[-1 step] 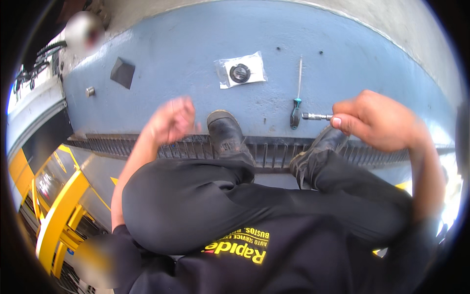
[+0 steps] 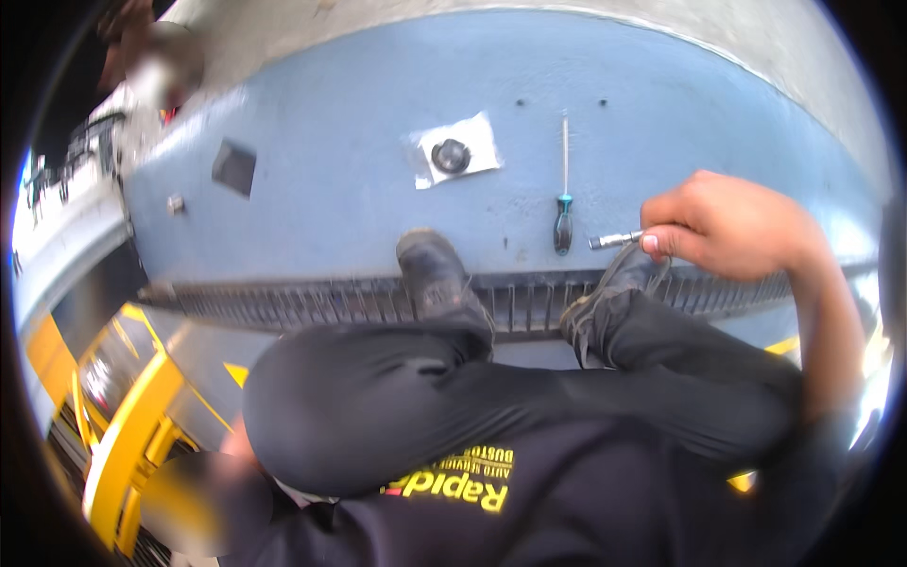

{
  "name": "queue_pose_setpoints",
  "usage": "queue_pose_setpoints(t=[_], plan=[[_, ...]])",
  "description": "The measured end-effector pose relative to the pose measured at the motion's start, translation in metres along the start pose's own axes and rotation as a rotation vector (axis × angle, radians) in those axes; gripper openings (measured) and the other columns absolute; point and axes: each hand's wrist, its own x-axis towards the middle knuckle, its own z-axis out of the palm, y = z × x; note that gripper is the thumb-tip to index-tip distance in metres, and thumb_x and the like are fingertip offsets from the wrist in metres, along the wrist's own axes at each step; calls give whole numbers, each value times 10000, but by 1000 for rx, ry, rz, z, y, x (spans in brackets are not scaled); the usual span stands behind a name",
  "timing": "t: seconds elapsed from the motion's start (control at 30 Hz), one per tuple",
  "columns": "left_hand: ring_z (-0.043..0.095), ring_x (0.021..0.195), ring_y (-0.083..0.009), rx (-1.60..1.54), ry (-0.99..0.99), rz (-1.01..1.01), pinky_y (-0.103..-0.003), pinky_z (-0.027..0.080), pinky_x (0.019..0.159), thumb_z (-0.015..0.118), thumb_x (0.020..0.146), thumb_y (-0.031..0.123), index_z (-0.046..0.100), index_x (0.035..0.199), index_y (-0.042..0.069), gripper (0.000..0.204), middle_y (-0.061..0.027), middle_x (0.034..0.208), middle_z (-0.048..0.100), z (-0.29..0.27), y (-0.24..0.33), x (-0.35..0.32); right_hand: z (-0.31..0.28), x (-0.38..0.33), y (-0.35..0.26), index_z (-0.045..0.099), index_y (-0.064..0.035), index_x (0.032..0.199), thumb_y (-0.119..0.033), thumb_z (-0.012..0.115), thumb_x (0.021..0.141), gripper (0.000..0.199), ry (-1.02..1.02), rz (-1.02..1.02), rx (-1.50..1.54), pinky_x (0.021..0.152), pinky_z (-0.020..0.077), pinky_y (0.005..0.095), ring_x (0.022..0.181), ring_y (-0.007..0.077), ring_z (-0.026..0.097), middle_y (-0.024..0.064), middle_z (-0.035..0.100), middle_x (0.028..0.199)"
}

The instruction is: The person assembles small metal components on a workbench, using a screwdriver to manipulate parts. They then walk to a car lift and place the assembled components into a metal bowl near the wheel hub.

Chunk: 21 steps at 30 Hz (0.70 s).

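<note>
My right hand (image 2: 723, 227) is closed around one end of a short silver metal rod (image 2: 614, 240), which looks like a socket extension; its free end points left. Just left of that end lies a screwdriver (image 2: 564, 225) with a teal and black handle, its long shaft pointing away from me. Farther left, a round black cap-like part (image 2: 452, 156) rests on a clear and white plastic packet (image 2: 480, 140). Of my left arm only a bit of skin (image 2: 241, 444) shows beside my knee; the left hand itself is hidden.
The blue floor (image 2: 350, 151) holds a dark square piece (image 2: 234, 168), a small metal cylinder (image 2: 176, 204) and two tiny dark bits at the far side. A slotted drain grating (image 2: 529, 304) runs under my boots. A yellow metal frame (image 2: 132, 444) stands at the left.
My left hand has drawn back from above the floor toward the lower left, out of sight. My right hand keeps the rod, now tilted slightly differently. The view has shifted a little.
</note>
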Motion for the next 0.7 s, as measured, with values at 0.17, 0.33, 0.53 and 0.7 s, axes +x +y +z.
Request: queue_pose_setpoints(t=[0.17, 0.33, 0.53, 0.7], plan=[[633, 827, -188, 418, 687, 237, -335, 536, 772, 632, 977, 283, 665, 1112, 43, 277, -61, 912, 658, -54, -91, -109, 13, 7, 31, 683, -5, 1003, -190, 657, 941, 197, 37, 18, -46, 762, 488, 466, 860, 392, 634, 193, 673, 889], [655, 954, -221, 786, 1052, 569, -365, 538, 852, 655, 935, 229, 662, 1170, 8, 322, -108, 1047, 689, -7, -145, -204, -10, 33, 32, 671, 8, 986, -176, 672, 937, 190, 158, -201, -137, 767, 477, 441, 832, 343, 611, 179, 647, 870], [674, 1087, -257, 1264, 869, 361, -399, 537, 936, 693, 886, 178, 661, 1227, -26, 398, -154, 1186, 720, 37, -123, -226, -18, 11, 16, 656, 11, 979, -176, 665, 948, 190, 275, -71, -132, 749, 459, 431, 798, 312, 563, 159, 623, 845], [642, 1155, -269, 1553, 419, 72, -412, 502, 993, 724, 884, 233, 663, 1249, -10, 443, -151, 1235, 695, 128, -70, -255, -18, 28, 17, 654, 12, 998, -189, 654, 966, 203, 174, -99, -124, 753, 461, 432, 802, 307, 569, 158, 637, 866]])
